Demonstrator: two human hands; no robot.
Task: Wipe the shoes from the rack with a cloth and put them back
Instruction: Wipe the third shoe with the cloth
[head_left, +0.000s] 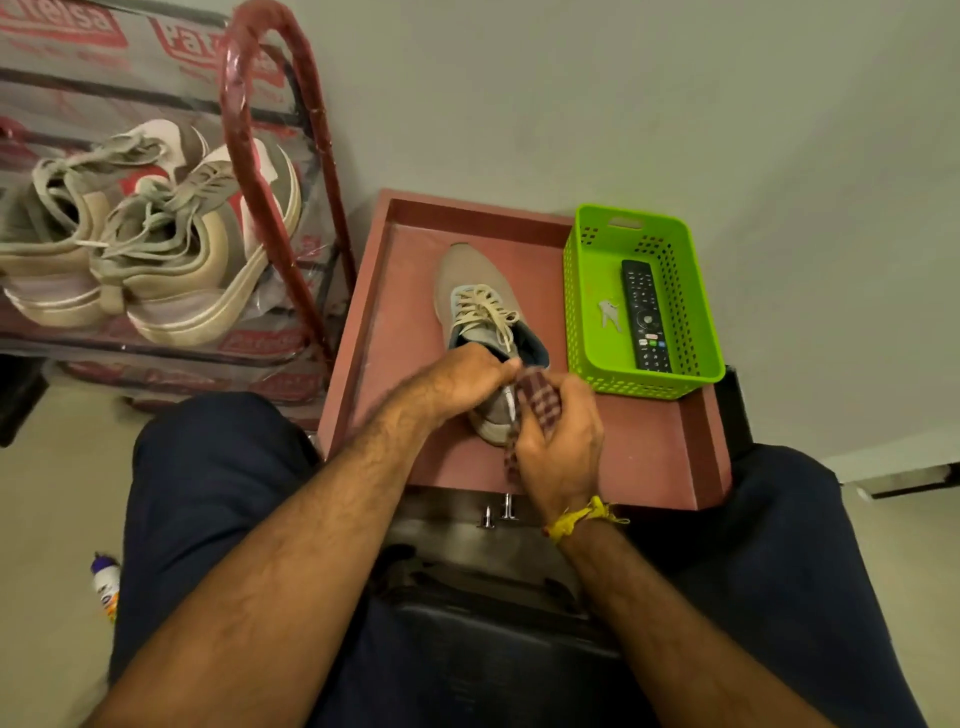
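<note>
Red bench (649, 457) | shoe (475, 291) steadied in left hand (462, 382) grip | cloth (537, 402) clutched by right hand (563, 447) | heel best wiped with firm strokes

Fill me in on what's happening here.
A seated person is cleaning a grey sneaker on a red tray-topped stand. The left hand steadies the shoe at its collar while the right hand presses a checked cloth against its heel. Another pair of sneakers sits on the rack beside it.

bare forearms | yellow thread wristband (582, 517) | dark navy trousers (208, 493)
</note>
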